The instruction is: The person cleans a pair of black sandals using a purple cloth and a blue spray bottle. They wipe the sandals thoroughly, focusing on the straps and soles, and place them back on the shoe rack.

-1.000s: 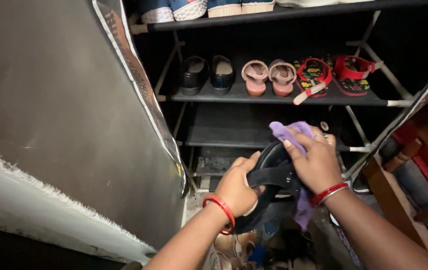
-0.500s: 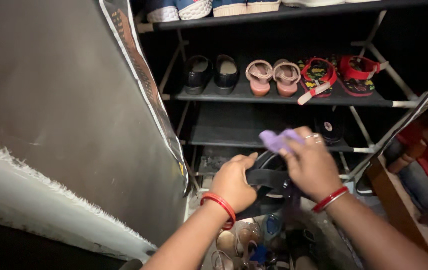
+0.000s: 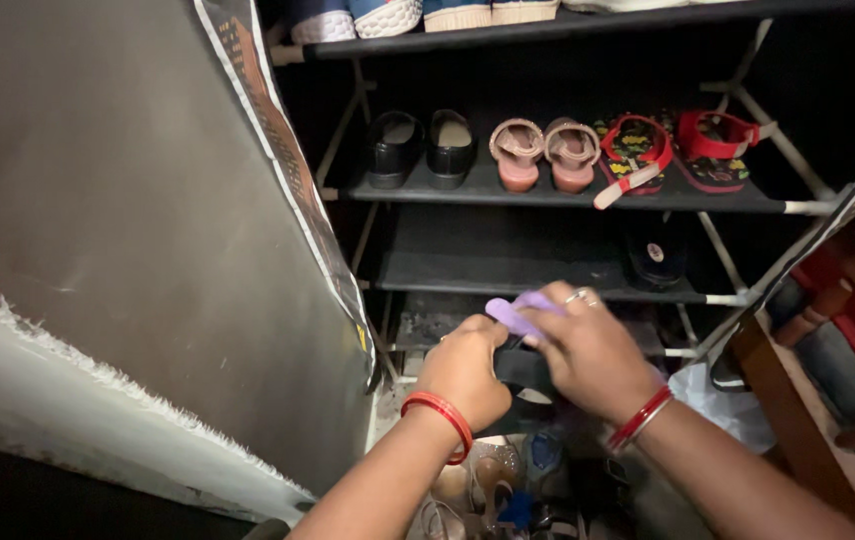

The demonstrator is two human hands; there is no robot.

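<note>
- The black shoe (image 3: 520, 372) is held between both hands, in front of the lowest shelf of the shoe rack (image 3: 568, 195); open room lies at 12 o'clock on the bare shelf.
- The left hand (image 3: 464, 372) wraps closed around the shoe's side.
- The right hand (image 3: 593, 352) pinches a purple cloth (image 3: 514, 315) against the shoe's top.
- The shoe looks dark and mostly hidden.
- A grey fabric cover (image 3: 148, 230) hangs close at 9 o'clock.

Above the grip, glossy black shoes (image 3: 423, 145) sit on a matt fabric shelf (image 3: 548, 195) with smooth metal poles (image 3: 738, 300); soft purple cloth (image 3: 516, 315).
</note>
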